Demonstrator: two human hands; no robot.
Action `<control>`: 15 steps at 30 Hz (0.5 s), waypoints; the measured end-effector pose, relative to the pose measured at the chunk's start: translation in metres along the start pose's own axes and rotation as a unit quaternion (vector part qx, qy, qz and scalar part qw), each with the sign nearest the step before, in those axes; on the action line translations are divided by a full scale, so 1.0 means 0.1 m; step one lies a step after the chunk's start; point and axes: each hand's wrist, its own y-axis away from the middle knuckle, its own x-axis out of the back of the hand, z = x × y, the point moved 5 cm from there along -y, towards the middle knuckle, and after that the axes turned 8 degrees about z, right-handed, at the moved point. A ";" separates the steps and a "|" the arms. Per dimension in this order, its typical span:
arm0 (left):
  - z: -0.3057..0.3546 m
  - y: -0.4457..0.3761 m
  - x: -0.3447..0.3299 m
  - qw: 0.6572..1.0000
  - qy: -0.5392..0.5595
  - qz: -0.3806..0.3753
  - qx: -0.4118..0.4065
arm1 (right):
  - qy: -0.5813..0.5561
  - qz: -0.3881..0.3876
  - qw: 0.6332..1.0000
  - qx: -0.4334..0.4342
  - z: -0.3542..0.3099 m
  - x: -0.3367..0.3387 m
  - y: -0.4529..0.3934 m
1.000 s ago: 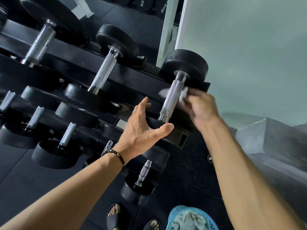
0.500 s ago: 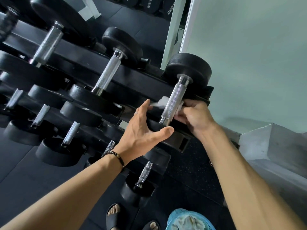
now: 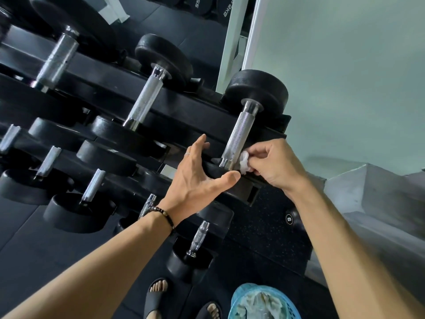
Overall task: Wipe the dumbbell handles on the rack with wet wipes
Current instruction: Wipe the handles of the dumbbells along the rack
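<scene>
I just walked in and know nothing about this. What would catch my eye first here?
Probably the two bare arms reaching to the right end of the black dumbbell rack. The right hand pinches a crumpled white wet wipe against the lower end of a shiny knurled dumbbell handle, while the left hand rests open on that dumbbell's near weight. Below, a blue basket of used wipes sits by sandalled feet.

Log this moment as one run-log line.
step: wiping handle | right hand: pinches wet wipe at near end of dumbbell handle | left hand: open, on near dumbbell head
</scene>
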 end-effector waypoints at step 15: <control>0.38 -0.36 0.25 0.979 0.153 -0.109 -0.073 | -0.115 0.224 0.967 0.042 -0.58 -0.03 0.44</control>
